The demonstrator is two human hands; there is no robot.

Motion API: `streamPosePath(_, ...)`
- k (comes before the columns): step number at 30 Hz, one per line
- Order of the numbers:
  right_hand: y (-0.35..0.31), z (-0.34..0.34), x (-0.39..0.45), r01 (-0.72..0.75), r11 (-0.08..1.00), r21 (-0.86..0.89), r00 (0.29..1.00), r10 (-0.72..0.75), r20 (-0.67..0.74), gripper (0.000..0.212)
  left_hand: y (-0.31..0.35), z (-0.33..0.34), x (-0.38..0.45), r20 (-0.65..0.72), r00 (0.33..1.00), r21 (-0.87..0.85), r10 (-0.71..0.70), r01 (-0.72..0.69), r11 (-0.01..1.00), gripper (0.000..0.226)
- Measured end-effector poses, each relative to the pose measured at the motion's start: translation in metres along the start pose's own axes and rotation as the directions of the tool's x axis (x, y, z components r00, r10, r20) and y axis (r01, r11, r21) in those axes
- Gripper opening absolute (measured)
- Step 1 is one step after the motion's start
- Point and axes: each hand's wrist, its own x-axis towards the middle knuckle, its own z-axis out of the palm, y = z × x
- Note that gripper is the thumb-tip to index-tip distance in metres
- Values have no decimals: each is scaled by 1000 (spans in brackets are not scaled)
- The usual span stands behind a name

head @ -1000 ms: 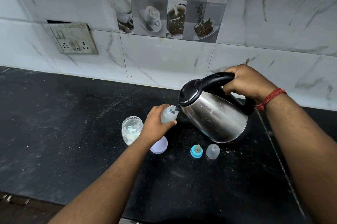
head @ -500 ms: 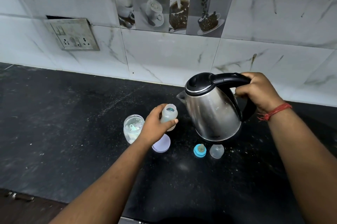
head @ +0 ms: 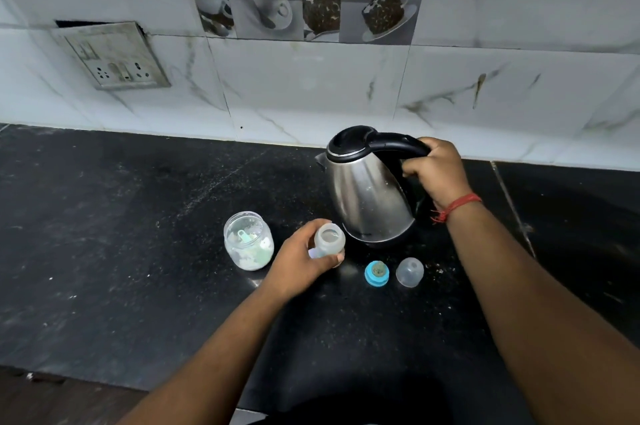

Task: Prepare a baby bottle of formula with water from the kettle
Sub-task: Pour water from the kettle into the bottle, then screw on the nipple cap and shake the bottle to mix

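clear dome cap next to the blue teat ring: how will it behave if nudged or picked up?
The clear dome cap looks like thin hollow plastic, so probably very light and easy to skid across the smooth black counter. It sits open side down, so tipping seems unlikely, but its rounded surface may be slippery to pinch.

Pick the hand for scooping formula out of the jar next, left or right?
Right, probably. The left hand grips the open bottle and should keep it steady beside the jar. The right hand only holds the handle of the kettle, which looks upright on the counter, so it could let go.
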Motion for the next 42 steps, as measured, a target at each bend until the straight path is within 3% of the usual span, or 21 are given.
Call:
streamPosePath(9, 17, 20, 17, -22, 998, 54, 999, 20, 36, 19, -7, 24, -2, 99, 994, 13, -50, 49, 999, 46)
streamPosePath(23, 57, 5, 24, -91, 979, 184, 992, 73, 104, 37, -14, 32, 6, 135, 989, 59, -65, 58, 997, 52)
streamPosePath(30, 65, 2, 20, -79, 987, 139, 994, 68, 87, 39, -18, 36, 3, 146, 988, 86, -47, 35, 996, 51)
streamPosePath(35, 75, -3, 11, -101, 995, -3, 991, 101, 84, 46, -21, 35, 2, 157, 986, 69, -58, 47, 996, 55)
streamPosePath(42, 109, -8, -33, -166, 986, 6, 976, 165, -140, 53, -18, 29, -2, 158, 984, 15, -79, 78, 997, 77)
